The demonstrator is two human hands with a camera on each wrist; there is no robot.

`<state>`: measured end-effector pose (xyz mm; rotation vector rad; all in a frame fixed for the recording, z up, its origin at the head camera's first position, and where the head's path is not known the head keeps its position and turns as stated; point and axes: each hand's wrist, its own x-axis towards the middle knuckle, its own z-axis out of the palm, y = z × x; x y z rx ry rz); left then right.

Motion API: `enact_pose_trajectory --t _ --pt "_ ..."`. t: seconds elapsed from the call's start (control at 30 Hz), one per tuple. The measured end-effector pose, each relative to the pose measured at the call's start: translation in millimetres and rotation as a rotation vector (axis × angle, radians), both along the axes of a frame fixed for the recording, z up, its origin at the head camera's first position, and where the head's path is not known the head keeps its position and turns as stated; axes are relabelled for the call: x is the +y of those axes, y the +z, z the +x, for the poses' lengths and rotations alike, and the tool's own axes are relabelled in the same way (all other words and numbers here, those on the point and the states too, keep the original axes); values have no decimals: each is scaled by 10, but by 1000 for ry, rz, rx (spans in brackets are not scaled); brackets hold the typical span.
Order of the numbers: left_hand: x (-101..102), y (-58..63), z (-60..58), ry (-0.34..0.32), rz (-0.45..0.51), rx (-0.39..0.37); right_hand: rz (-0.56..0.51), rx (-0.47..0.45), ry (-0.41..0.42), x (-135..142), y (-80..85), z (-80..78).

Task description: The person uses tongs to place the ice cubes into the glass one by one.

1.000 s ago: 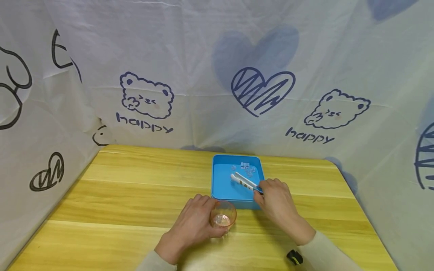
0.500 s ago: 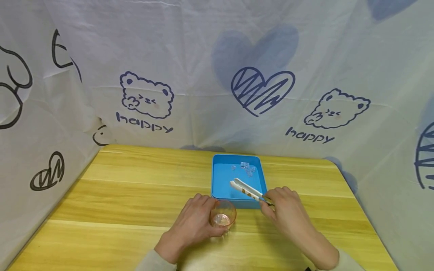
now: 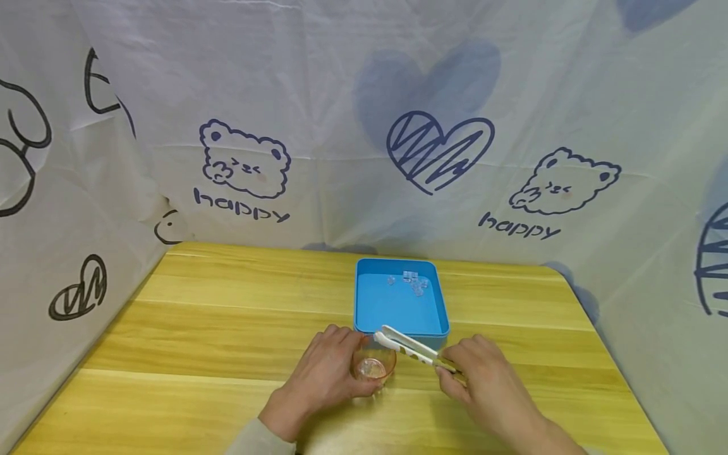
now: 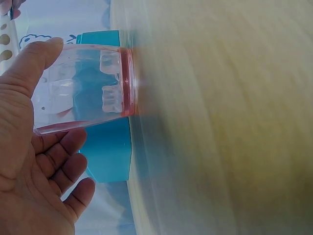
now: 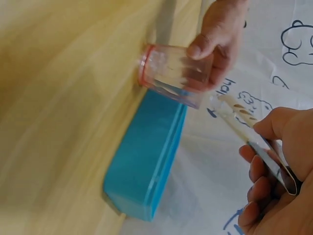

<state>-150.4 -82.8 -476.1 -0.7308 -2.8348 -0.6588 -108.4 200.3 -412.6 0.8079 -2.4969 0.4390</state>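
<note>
A clear cup (image 3: 389,363) with an orange-pink tint stands on the table, and my left hand (image 3: 325,373) holds it around its side near the rim. Through its wall, in the left wrist view, clear cubes (image 4: 111,99) show at the bottom. My right hand (image 3: 486,385) grips a pair of tongs (image 3: 415,352) with white, brown-spotted ends and a metal handle. Their tips are over the cup's rim, with a small clear piece (image 5: 215,103) between them in the right wrist view. Behind the cup, a blue tray (image 3: 387,313) contains several clear cubes (image 3: 417,284).
The wood-grain table (image 3: 239,316) spreads out on both sides of the tray and cup. A white cloth (image 3: 335,208) printed with hearts and bear faces hangs behind the table and along its sides.
My right hand has drawn the tongs out of the tray, toward me and left, to the cup's rim. The left hand and cup stay in place.
</note>
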Motion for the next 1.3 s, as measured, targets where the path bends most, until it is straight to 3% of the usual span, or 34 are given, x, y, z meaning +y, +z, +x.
enact_pose_trajectory --t 0.2,1.0,1.3 --pt "3 -3 -1 1 3 12 -20 44 79 14 -153 9" --pt "5 -13 0 0 14 8 18 43 34 37 -276 33" --pt "8 -10 0 1 13 9 42 0 -8 26 -264 54"
